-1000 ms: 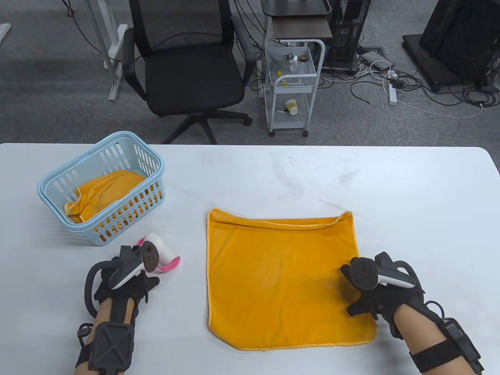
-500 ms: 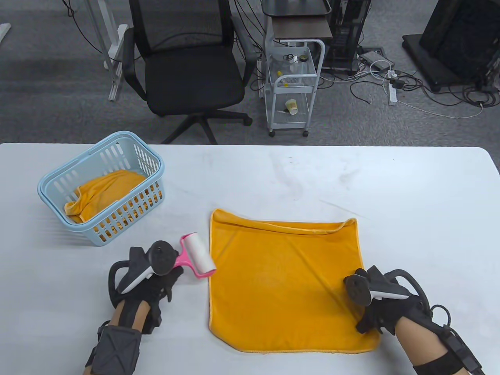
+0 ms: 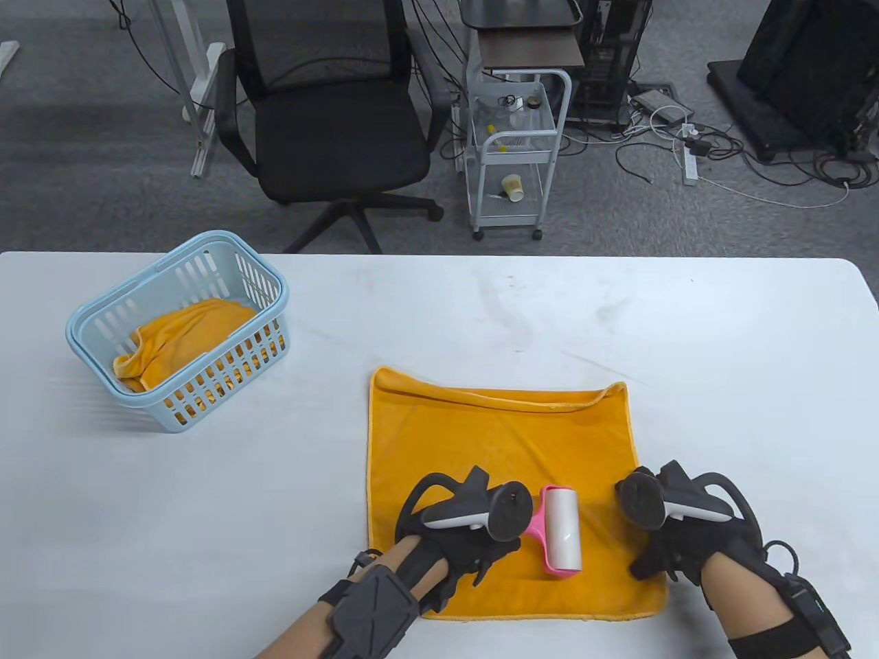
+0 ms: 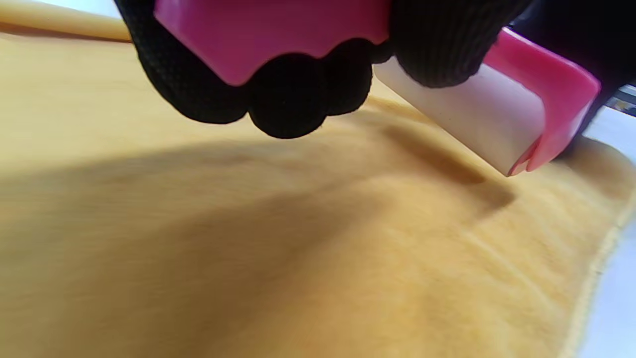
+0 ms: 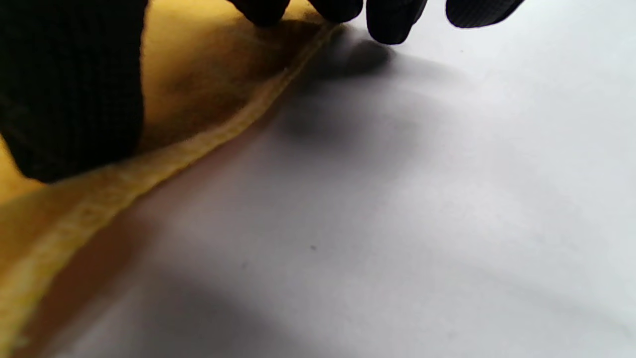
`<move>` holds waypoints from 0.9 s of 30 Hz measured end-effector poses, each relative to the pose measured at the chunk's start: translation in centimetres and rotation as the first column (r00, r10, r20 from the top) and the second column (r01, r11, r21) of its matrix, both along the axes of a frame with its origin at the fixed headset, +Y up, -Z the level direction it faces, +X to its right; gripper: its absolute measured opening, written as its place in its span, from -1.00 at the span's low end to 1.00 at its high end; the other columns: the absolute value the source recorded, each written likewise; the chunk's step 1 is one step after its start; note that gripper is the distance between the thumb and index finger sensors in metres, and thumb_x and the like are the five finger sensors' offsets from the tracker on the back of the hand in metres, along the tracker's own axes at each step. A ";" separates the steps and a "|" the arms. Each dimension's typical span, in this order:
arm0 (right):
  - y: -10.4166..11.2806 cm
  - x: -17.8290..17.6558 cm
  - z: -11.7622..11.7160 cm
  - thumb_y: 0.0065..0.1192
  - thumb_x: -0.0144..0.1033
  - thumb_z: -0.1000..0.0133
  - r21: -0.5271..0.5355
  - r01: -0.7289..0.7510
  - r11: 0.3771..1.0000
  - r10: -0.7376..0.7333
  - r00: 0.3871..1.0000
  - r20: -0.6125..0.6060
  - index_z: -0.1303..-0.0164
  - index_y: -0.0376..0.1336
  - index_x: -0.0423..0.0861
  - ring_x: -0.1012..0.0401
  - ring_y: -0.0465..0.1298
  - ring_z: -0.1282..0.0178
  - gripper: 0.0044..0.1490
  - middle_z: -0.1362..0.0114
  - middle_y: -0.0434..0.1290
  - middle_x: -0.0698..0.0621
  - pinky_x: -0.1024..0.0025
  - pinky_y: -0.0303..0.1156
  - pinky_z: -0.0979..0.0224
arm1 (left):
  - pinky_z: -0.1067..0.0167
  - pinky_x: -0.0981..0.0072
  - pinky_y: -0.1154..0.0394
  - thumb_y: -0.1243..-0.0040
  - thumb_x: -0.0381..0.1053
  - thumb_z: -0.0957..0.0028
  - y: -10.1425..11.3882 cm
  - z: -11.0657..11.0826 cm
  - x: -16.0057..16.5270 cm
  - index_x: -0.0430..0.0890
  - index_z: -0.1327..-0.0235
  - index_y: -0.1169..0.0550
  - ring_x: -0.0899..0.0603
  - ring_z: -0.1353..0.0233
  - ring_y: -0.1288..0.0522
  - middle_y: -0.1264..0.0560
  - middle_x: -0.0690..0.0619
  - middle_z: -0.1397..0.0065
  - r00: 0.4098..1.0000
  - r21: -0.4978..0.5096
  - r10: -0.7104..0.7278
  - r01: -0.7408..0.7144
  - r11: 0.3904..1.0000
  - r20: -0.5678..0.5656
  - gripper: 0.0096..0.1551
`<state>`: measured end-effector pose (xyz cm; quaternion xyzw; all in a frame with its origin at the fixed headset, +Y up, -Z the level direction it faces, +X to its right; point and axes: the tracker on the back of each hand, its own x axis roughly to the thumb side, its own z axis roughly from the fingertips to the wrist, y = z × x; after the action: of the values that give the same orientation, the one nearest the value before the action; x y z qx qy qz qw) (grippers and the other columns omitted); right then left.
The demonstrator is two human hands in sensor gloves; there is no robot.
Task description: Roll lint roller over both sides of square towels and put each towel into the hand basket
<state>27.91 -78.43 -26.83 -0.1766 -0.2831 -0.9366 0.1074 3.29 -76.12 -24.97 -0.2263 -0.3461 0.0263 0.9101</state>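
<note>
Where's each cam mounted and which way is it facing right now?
Table view: high, at the person's side of the table, looking down and across it; shows both gloved hands, left hand, right hand, and forearms.
Left wrist view: under the left wrist, low over the spread towel; fingers curled round the lint roller.
Right wrist view: under the right wrist, at the towel's right edge; fingertips at the top.
Shared: all three show the spread towel.

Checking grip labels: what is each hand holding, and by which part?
Left hand grips the lint roller by its pink handle. Right hand presses the towel.
</note>
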 end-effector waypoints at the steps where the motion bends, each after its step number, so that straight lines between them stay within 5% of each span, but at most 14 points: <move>1: 0.0 0.0 0.0 0.57 0.32 0.15 0.002 -0.004 1.000 0.004 1.000 -0.001 -0.71 -0.20 -0.12 -0.34 -0.01 -0.68 0.50 -0.73 -0.17 -0.30 -0.46 0.08 -0.48 | -0.28 -0.10 -0.58 -0.16 0.16 -0.09 -0.2 0.0 0.6 0.18 -0.46 -0.22 -0.15 -0.26 -0.63 -0.48 0.08 -0.40 1.000 -0.002 0.000 0.000 1.000 0.012 -0.33; 7: 0.0 -0.1 0.0 0.56 0.31 0.15 0.000 0.000 1.000 0.000 1.000 -0.002 -0.71 -0.20 -0.13 -0.34 0.00 -0.68 0.50 -0.73 -0.18 -0.31 -0.46 0.08 -0.48 | -0.24 -0.11 -0.59 -0.21 0.15 -0.08 -0.9 -0.1 1.9 0.14 -0.46 -0.23 -0.16 -0.22 -0.64 -0.50 0.09 -0.37 0.998 -0.019 -0.067 0.067 0.998 0.018 -0.31; 9: 0.0 -0.1 0.0 0.56 0.31 0.15 -0.002 0.005 1.000 -0.005 1.000 0.001 -0.71 -0.20 -0.13 -0.34 0.00 -0.68 0.49 -0.73 -0.18 -0.31 -0.46 0.08 -0.48 | -0.22 -0.10 -0.61 -0.29 0.12 -0.07 -0.5 -0.4 0.5 0.15 -0.40 -0.28 -0.14 -0.16 -0.66 -0.53 0.12 -0.30 0.980 0.003 -0.198 0.198 0.980 0.003 -0.34; 14: 0.0 -0.2 0.0 0.57 0.31 0.15 0.000 0.002 1.000 -0.002 1.000 0.002 -0.71 -0.19 -0.13 -0.34 0.00 -0.68 0.49 -0.73 -0.17 -0.31 -0.46 0.08 -0.48 | -0.22 -0.09 -0.62 -0.35 0.05 -0.09 0.6 -0.6 -5.8 0.23 -0.28 -0.36 -0.12 -0.13 -0.68 -0.58 0.16 -0.24 0.916 0.042 -0.391 0.395 0.917 -0.090 -0.47; 21: 0.0 -0.2 0.0 0.56 0.30 0.14 -0.001 0.008 1.000 -0.008 1.000 0.002 -0.71 -0.19 -0.14 -0.34 0.01 -0.68 0.48 -0.73 -0.16 -0.32 -0.46 0.09 -0.48 | -0.27 -0.12 -0.61 -0.36 0.02 -0.10 1.7 -0.1 -16.1 0.27 -0.19 -0.41 -0.12 -0.17 -0.68 -0.58 0.17 -0.27 0.779 -0.024 -0.571 0.586 0.810 -0.260 -0.55; 25: 0.0 -0.2 -0.1 0.56 0.30 0.14 -0.002 0.008 1.000 -0.008 1.000 0.000 -0.71 -0.19 -0.14 -0.35 0.01 -0.68 0.48 -0.73 -0.17 -0.32 -0.47 0.09 -0.48 | -0.26 -0.10 -0.60 -0.38 0.04 -0.09 2.9 -0.7 -16.8 0.28 -0.25 -0.40 -0.10 -0.17 -0.67 -0.57 0.17 -0.28 0.826 -0.037 -0.499 0.508 0.861 -0.261 -0.49; 27: 0.0 -0.1 -0.1 0.57 0.30 0.14 -0.003 0.011 1.000 -0.011 1.000 0.001 -0.71 -0.19 -0.14 -0.34 0.01 -0.68 0.48 -0.73 -0.17 -0.32 -0.47 0.08 -0.48 | -0.25 -0.07 -0.62 -0.40 0.06 -0.07 3.4 -1.6 -14.7 0.29 -0.31 -0.38 -0.09 -0.16 -0.68 -0.57 0.19 -0.28 0.904 -0.004 -0.345 0.356 0.935 -0.252 -0.42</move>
<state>27.78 -78.47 -26.94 -0.1777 -0.2835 -0.9369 0.1018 -11.41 -72.71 -26.60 -0.2604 -0.1833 -0.1167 0.9407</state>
